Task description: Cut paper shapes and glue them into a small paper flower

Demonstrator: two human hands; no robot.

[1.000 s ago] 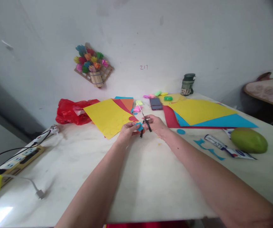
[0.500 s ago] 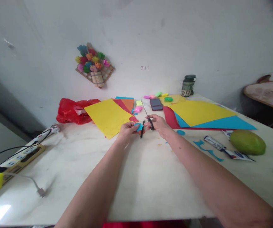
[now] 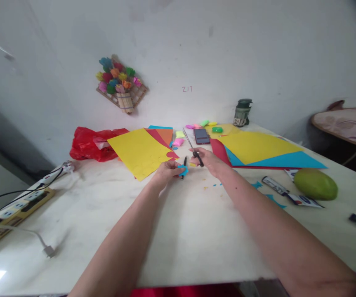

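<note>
My left hand pinches a small piece of blue paper between thumb and fingers, just above the table. In my right hand is a pair of scissors with black handles, its blades pointing away toward the back wall. The blades are apart from the blue paper. A black pen lies between my hands, partly hidden behind the paper. Near the right fingers shows a small yellow bit. Tiny paper scraps are scattered in front of the right hand.
Yellow sheets lie left, and more yellow, blue and red sheets right. A phone and small colored packets sit behind. Rightward are a green mango-like fruit and tubes; leftward, a power strip.
The left hand has turned the blue paper and brought it slightly nearer me, over the pen. The scissors sit a little farther from the paper. The view has shifted slightly right.
</note>
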